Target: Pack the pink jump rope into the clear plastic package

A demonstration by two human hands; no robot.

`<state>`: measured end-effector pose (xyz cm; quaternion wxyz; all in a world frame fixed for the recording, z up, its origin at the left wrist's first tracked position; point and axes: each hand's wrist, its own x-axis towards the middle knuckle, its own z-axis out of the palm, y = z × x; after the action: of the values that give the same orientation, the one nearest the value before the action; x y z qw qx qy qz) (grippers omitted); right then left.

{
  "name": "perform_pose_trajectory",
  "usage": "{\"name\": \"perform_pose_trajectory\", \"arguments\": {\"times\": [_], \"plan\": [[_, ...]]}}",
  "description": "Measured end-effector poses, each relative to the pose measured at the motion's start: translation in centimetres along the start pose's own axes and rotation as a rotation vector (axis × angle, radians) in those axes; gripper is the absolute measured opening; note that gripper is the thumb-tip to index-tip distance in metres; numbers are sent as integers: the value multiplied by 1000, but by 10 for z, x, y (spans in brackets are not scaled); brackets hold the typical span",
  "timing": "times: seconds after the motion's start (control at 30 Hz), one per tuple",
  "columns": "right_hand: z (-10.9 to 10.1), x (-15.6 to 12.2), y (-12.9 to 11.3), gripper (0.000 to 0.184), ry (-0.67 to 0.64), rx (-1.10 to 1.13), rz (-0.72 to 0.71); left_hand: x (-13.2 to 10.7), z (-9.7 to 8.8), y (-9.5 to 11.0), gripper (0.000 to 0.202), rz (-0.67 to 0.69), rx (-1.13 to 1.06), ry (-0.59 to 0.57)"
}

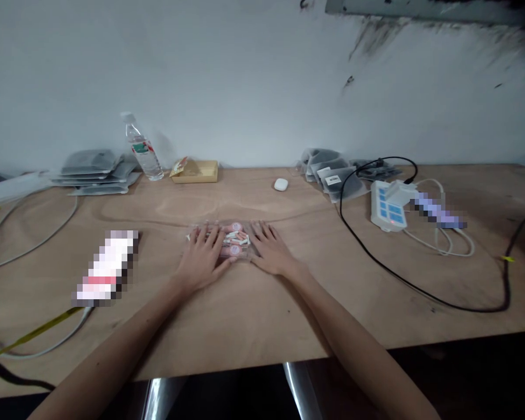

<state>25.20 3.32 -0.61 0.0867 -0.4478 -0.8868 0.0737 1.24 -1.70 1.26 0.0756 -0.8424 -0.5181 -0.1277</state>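
A clear plastic packet lies flat in the middle of the wooden table. Inside show small pink and white stick-like pieces and two pink parts with round pale labels; their exact kind I cannot make out. My left hand rests palm down over the packet's left part, fingers spread. On its right edge lies my right hand, also flat with the fingers apart. Both hands touch the packet, and neither is closed around it. The fingers hide its two ends.
A phone with a cable lies left. Along the wall stand bagged dark items, a water bottle, a cardboard tray, a white case and more bags. A power strip, phone and black cable lie right.
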Motion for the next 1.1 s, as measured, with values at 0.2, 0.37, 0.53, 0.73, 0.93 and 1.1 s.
{"name": "perform_pose_trajectory", "arguments": {"times": [0.2, 0.37, 0.53, 0.73, 0.93, 1.1], "plan": [[-12, -4, 3, 80, -31, 10, -16, 0, -6, 0, 76, 4, 13, -12], [-12, -10, 15, 67, -34, 42, -102, 0, -7, 2, 74, -17, 39, -11], [-2, -9, 9, 60, 19, 10, -81, 0, -7, 10, 71, -56, 52, -19], [4, -7, 13, 56, 71, 65, -90, 0, -8, 10, 72, -55, 50, -25], [-7, -8, 44, 49, 308, 284, 11, 0, -13, 10, 71, -64, 52, -50], [-19, -8, 34, 41, 442, 398, 7, -1, -12, 12, 71, -86, 36, -37]]}}
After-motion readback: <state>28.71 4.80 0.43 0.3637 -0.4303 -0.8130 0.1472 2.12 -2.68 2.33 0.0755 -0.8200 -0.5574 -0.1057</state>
